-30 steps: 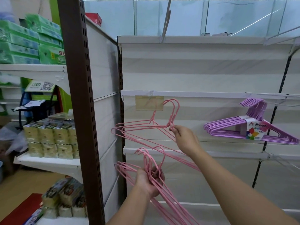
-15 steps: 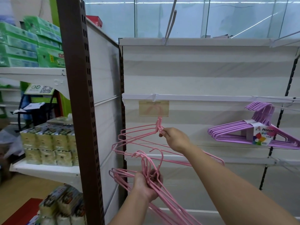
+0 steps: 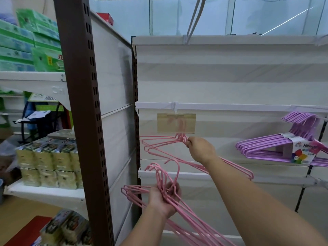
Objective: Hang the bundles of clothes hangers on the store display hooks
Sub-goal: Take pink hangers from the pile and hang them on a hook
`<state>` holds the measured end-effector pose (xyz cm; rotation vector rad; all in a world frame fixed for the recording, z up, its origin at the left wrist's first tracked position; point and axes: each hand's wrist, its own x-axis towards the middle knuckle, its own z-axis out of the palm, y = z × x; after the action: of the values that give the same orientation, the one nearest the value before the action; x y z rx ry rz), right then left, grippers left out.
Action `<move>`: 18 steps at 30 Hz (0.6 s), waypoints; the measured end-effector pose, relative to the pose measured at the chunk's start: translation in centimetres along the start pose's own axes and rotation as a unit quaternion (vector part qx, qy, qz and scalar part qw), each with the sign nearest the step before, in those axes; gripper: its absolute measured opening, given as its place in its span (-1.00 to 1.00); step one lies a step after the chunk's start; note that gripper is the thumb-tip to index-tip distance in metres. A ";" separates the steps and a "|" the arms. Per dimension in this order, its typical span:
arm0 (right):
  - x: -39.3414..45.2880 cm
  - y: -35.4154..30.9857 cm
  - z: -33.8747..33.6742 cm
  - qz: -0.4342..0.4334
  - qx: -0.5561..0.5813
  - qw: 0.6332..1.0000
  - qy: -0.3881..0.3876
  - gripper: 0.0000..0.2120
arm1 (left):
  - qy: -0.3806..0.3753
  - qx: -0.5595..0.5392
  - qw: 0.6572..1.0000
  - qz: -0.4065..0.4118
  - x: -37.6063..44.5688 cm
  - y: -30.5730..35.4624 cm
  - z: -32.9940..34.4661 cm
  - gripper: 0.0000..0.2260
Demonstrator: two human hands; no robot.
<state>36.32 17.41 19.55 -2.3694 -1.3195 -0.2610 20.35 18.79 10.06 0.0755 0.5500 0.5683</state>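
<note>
Below the price tag point(image 3: 176, 123), right hand point(image 3: 200, 150) and left hand point(image 3: 164, 199) each clench pink hangers point(image 3: 159, 144).

The right hand point(image 3: 199, 150) is raised toward 12 o'clock, knuckles up, fingers curled into a tight fist, pinching at its 10 o'clock tip. Its bare forearm runs straight back to 5 o'clock and leaves the view at the lower right corner. The left hand point(image 3: 164, 199) sits lower, near 6 o'clock of the right one, palm turned up, fingers clenched; its forearm drops toward 7 o'clock.
</note>
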 end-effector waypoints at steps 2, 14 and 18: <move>-0.7 0.1 0.9 0.011 -0.011 0.997 0.080 -0.70 | -0.005 0.003 1.000 0.003 0.6 0.1 0.3 -0.69; -12.0 1.1 5.5 -0.164 -0.006 0.960 0.228 -0.79 | -0.007 0.006 0.998 0.055 2.5 0.1 0.9 -0.66; -12.1 1.0 5.9 -0.064 0.023 0.997 -0.038 -0.66 | -0.011 0.036 0.998 0.051 2.2 -0.6 0.8 -0.68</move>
<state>30.50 10.24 9.63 -2.2808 -1.4993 -0.1766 22.60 19.51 9.63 0.1786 0.5472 0.6468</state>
